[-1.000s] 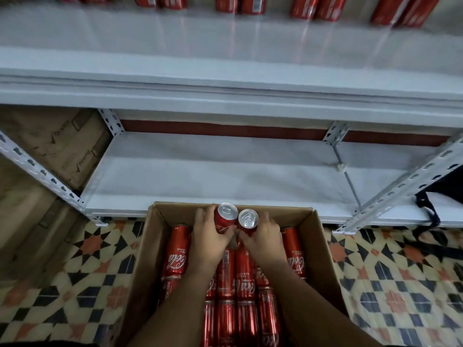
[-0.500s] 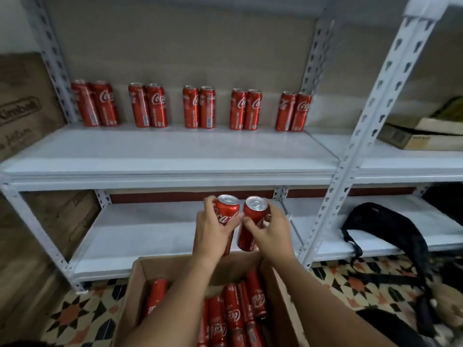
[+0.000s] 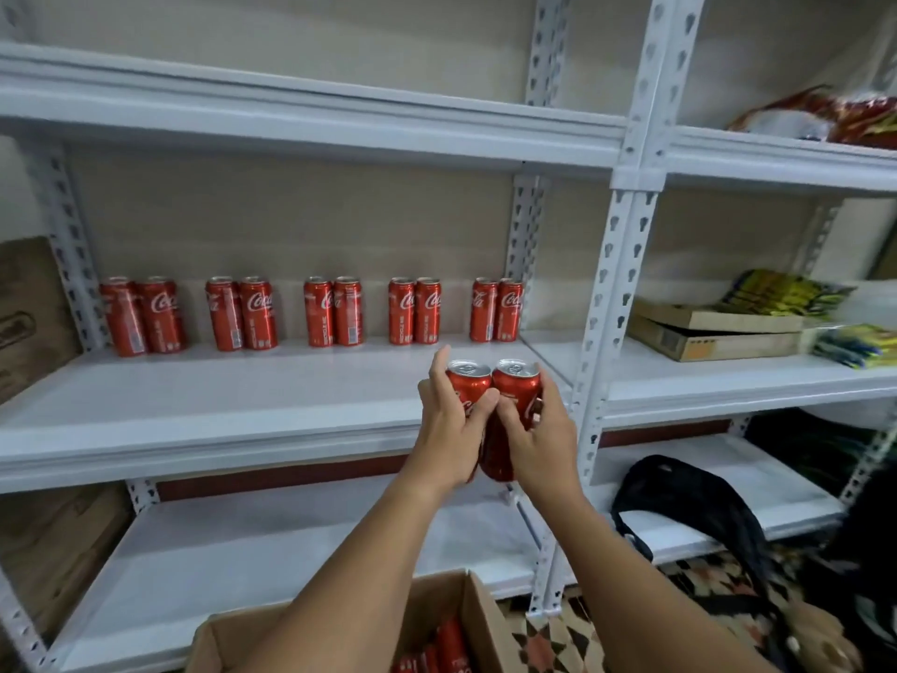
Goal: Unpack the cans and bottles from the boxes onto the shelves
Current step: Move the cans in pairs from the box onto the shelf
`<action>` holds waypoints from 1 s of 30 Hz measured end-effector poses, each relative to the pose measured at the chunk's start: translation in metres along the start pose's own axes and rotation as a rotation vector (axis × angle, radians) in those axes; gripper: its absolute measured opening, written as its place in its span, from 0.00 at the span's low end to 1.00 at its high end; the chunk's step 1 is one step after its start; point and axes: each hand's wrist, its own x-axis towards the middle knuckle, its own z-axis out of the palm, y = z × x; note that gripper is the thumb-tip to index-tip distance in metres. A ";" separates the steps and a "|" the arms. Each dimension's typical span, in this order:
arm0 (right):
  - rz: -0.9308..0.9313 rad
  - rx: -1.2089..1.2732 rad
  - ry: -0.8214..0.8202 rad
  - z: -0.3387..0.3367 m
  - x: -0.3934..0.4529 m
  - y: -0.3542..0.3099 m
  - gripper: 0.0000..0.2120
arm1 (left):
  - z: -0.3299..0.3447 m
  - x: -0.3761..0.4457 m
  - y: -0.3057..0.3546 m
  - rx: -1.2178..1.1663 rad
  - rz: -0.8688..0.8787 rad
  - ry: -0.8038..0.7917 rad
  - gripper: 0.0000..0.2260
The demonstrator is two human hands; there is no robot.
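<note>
Left hand point(image 3: 449, 429) wrapped round one red can point(image 3: 467, 388), right hand point(image 3: 539, 434) round a second can point(image 3: 515, 395); both upright, sides touching, held in the air just off the front edge of the middle shelf point(image 3: 208, 405), toward its right end. Ten cans point(image 3: 318, 310) stand in pairs along that shelf's back edge. Judged full: fairly heavy, rigid, smooth and likely slick, so a mid-body wrap suits best.

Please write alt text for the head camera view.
Two hands, left hand and right hand, each hold a red Coca-Cola can side by side before a white shelf carrying five pairs of cans.
</note>
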 end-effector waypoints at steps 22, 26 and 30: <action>0.021 -0.078 -0.003 0.005 0.144 0.085 0.19 | 0.069 0.156 -0.042 -0.023 -0.020 -0.039 0.34; 0.035 -0.098 -0.008 0.008 0.156 0.099 0.20 | 0.073 0.169 -0.057 -0.048 -0.012 -0.030 0.35; 0.046 -0.086 -0.002 0.009 0.160 0.106 0.21 | 0.077 0.172 -0.062 -0.045 0.022 0.007 0.35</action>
